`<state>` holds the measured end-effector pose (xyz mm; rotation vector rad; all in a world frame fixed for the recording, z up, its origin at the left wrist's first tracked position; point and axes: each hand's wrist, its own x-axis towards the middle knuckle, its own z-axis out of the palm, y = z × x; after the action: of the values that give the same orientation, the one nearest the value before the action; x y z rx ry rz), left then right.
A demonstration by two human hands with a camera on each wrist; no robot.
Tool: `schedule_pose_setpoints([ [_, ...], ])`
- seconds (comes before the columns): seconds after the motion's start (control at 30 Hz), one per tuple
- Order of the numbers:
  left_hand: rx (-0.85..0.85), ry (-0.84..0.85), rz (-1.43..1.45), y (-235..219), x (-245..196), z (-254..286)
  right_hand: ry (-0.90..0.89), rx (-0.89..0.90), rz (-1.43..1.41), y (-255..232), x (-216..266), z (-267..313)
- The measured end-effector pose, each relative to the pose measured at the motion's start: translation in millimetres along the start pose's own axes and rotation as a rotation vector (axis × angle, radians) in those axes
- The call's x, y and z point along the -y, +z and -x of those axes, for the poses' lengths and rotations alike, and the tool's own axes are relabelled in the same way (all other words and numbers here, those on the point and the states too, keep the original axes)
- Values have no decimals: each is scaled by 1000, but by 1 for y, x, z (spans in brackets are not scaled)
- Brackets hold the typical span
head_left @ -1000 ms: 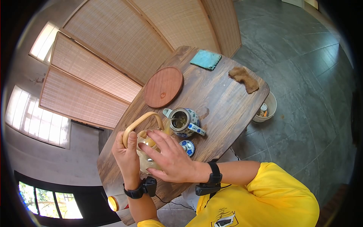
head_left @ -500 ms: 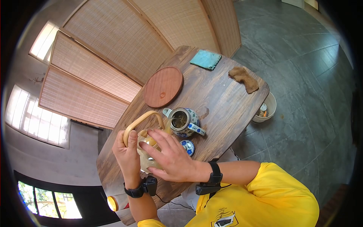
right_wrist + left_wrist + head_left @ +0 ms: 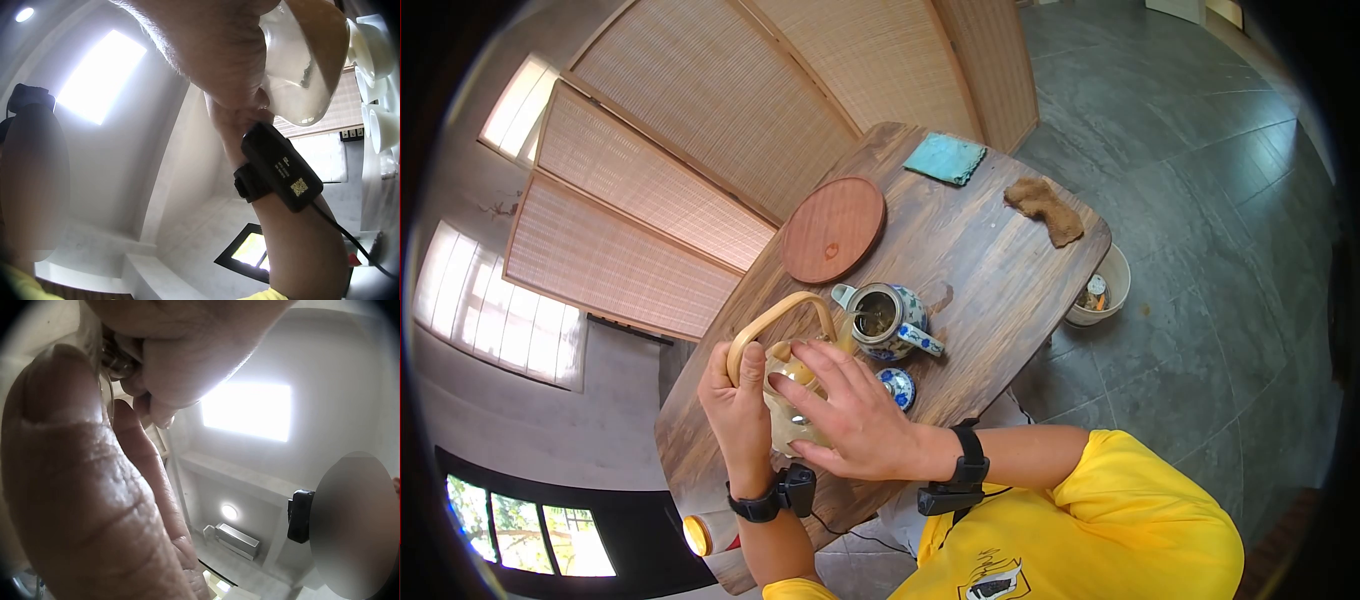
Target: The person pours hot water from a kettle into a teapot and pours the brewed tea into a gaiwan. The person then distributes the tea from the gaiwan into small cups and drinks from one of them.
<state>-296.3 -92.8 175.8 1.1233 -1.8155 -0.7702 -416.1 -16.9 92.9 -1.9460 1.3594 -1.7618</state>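
Observation:
A glass kettle [image 3: 795, 422] with a looped wooden handle [image 3: 778, 312] is tilted, its spout at the mouth of a blue-and-white teapot [image 3: 908, 308]. My left hand [image 3: 738, 412] curls round the handle's near end, thumb up. Spread fingers of my right hand [image 3: 862, 418] rest across the kettle's lid and side. Pale liquid shows inside the glass [image 3: 300, 75] in the right wrist view. The teapot stands lidless with dark contents; its patterned lid [image 3: 897, 388] lies beside it on the table. A thin stream seems to fall into the teapot.
On the wooden table [image 3: 990, 260] are a round wooden tray [image 3: 833, 230], a turquoise cloth [image 3: 945, 158] and a brown cloth [image 3: 1045, 210]. A bin [image 3: 1112, 290] stands by the table's right edge, a yellow-lidded jar [image 3: 698, 536] at lower left. White cups [image 3: 382, 128] show in the right wrist view.
The kettle has tipped very slightly further toward the teapot since the earliest frame. Both hands keep nearly the same place on it.

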Motion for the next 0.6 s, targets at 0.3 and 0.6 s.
schedule_pose_setpoints([
  [0.3,-3,11,-9,2,-5,1,1,-4,5,-2,2,1],
  [0.6,-21,-6,43,5,-3,1,-13,-31,-27,-4,0,-1],
])
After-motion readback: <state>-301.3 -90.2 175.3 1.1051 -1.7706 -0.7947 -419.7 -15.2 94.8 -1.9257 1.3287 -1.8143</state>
